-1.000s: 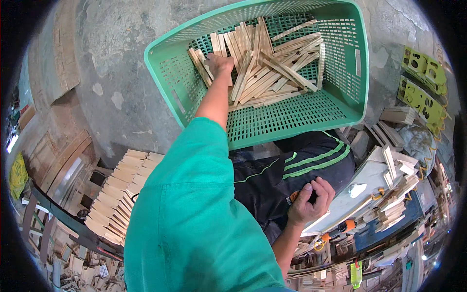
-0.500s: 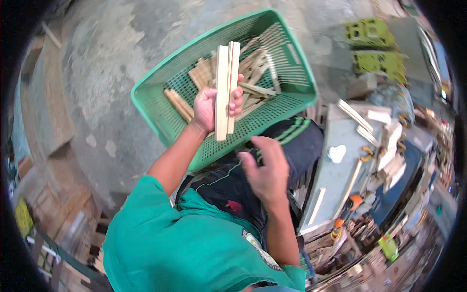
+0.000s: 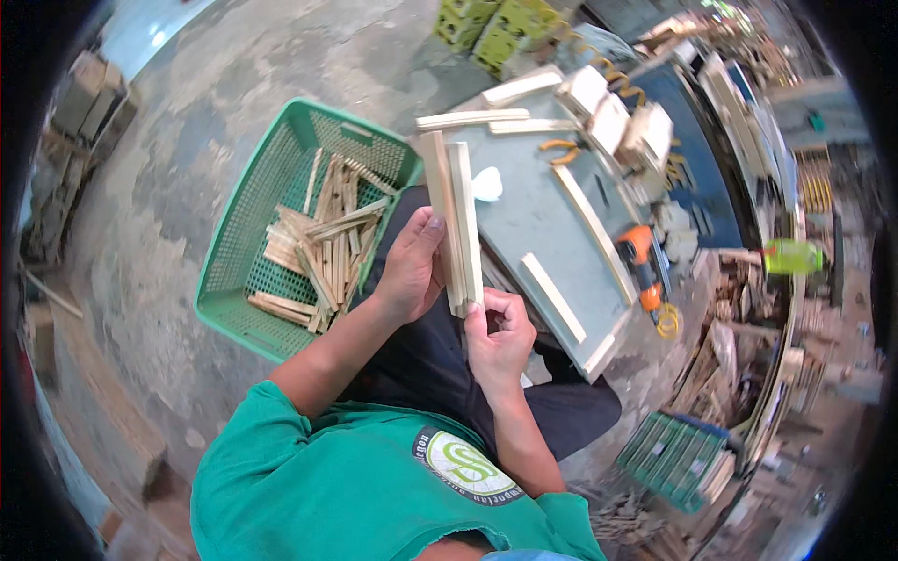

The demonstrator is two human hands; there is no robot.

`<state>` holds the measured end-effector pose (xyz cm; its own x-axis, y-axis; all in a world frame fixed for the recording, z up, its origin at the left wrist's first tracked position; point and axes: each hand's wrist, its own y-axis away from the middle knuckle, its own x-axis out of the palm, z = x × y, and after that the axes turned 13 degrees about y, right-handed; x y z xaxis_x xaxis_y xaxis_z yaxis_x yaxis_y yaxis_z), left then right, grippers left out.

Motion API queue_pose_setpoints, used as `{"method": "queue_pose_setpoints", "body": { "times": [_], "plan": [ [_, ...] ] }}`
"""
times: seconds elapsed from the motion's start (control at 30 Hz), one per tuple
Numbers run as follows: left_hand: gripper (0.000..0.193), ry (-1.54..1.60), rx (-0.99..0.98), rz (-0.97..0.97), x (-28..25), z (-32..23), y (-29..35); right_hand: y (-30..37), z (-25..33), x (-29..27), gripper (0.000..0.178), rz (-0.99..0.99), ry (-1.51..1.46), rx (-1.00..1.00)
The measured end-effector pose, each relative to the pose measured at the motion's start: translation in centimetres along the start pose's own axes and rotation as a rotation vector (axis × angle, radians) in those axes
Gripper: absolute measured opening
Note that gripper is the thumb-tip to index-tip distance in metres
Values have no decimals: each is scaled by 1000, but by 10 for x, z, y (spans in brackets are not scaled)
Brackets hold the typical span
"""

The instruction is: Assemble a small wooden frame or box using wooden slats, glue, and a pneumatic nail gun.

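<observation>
Holding two pale wooden slats (image 3: 456, 220) upright in front of you, your left hand (image 3: 410, 271) wraps the pair from the left side, thumb laid along the near slat and fingers curled behind it. Your right hand (image 3: 500, 335) meets the slats at their lower end, fingers bent and pinching the bottom edge of the right-hand slat, the thumb pressed against its face. The two slats stand side by side, touching along their length, their tops reaching up over the edge of the grey work board (image 3: 543, 234).

To your left, the green plastic basket (image 3: 245, 234) sits on the concrete floor (image 3: 187, 122); a loose heap of similar wooden strips (image 3: 318, 248) lies across its mesh bottom, some crossed over others. The basket's near right corner lies just beside your dark-trousered knee (image 3: 440, 355).

On the grey work board to your right lie several longer strips: two near its far edge, one running diagonally down its middle, and one short piece close to your right hand. Orange-handled pliers (image 3: 561, 150) rest near the board's far side, and an orange power drill (image 3: 644, 262) lies at its right edge. Stacked wooden blocks (image 3: 613, 117) stand beyond the pliers. Green crates (image 3: 491, 23) sit farther off on the floor.
</observation>
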<state>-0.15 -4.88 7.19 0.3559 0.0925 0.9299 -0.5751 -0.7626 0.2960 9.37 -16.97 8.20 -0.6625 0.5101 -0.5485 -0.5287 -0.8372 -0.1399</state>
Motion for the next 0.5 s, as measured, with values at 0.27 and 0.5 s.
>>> {"method": "queue_pose_setpoints", "body": {
  "times": [0.27, 0.5],
  "plan": [
    [33, -107, -125, 166, -2, 78, 1, 57, -30, -48, 15, -258, -354, 100],
    [43, -310, -188, 233, 36, 122, 26, 65, -37, -87, 21, -176, -117, 142]
  ]
}}
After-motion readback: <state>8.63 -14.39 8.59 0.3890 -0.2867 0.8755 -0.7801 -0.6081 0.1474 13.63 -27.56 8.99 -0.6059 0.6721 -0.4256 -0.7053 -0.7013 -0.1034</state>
